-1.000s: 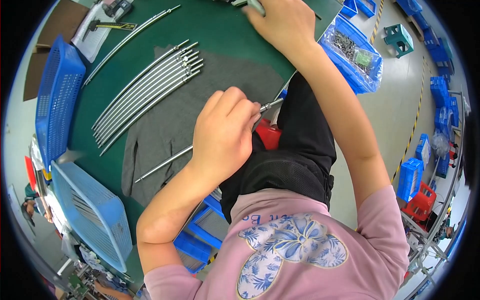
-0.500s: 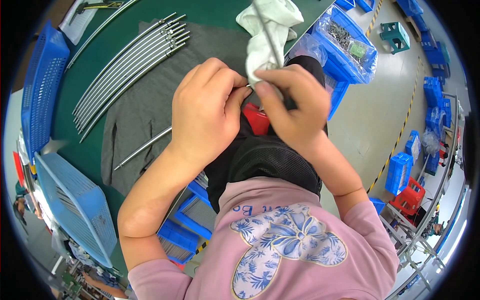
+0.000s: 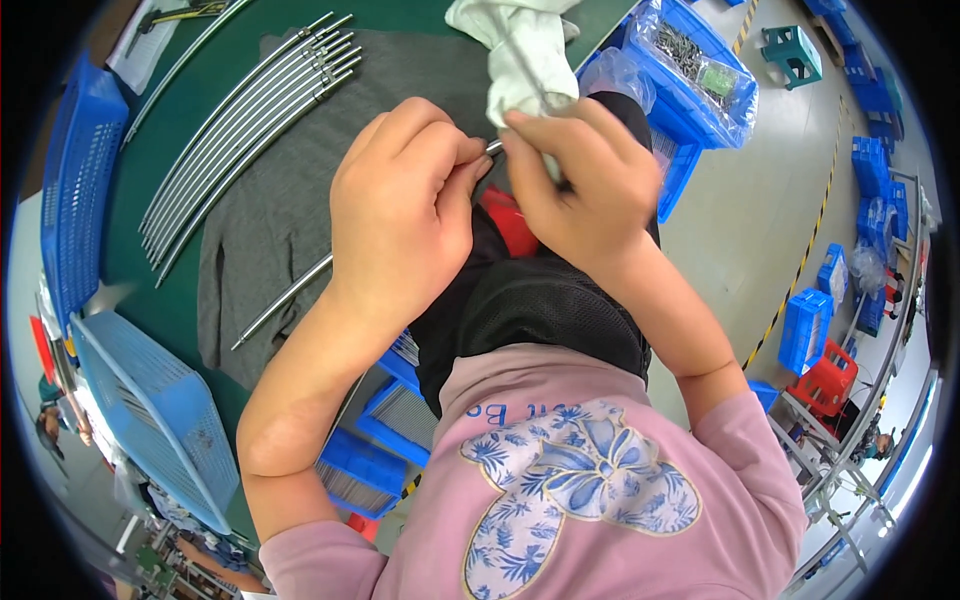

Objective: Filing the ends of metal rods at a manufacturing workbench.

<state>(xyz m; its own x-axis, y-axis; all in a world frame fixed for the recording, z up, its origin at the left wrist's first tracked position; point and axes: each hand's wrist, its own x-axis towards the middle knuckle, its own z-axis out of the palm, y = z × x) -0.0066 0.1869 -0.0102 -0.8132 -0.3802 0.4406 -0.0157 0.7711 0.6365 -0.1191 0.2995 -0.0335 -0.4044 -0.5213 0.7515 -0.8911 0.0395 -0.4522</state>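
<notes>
My left hand (image 3: 405,205) is closed around a shiny metal rod (image 3: 285,300). The rod runs up from the lower left, passes behind my wrist and shows again between my two hands. Against that upper end, my right hand (image 3: 595,180) is closed with thumb and forefinger together. A thin grey stick (image 3: 523,62), blurred, rises from the right fingers across a white cloth (image 3: 530,75). Whether the right fingers also grip the cloth or the rod is hidden. Several metal rods (image 3: 245,130) with collars at their upper ends lie side by side at the left.
Beneath the rods, a dark grey cloth (image 3: 250,240) covers part of the green table (image 3: 160,215). Blue baskets (image 3: 150,400) stand along the left. At the right, a blue crate (image 3: 690,75) holds bagged small parts. A red object (image 3: 512,222) sits below my hands.
Both hands have shifted slightly up and left in the picture, as have the rods and white cloth. More of the rod's end now shows between my fingers.
</notes>
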